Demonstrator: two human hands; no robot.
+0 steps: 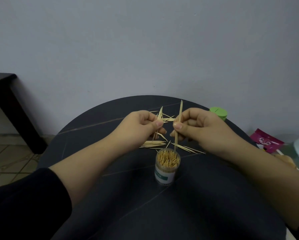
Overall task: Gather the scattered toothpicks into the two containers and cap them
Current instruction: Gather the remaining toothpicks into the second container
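Toothpicks (180,110), pale and sharp-tipped, sit pinched in left hand (141,125) and right hand (202,129).

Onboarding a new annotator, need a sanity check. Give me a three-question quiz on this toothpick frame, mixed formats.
1. True or false: the clear cylindrical plastic container, packed full, already has a lid on.
2. What does the left hand pinch? A) nothing B) a bundle of wooden toothpicks C) a spoon
3. Fill in: the round green plastic lid lies on the dark round table beyond the ___ hand, which pinches toothpicks too.
Key: 1 false; 2 B; 3 right.
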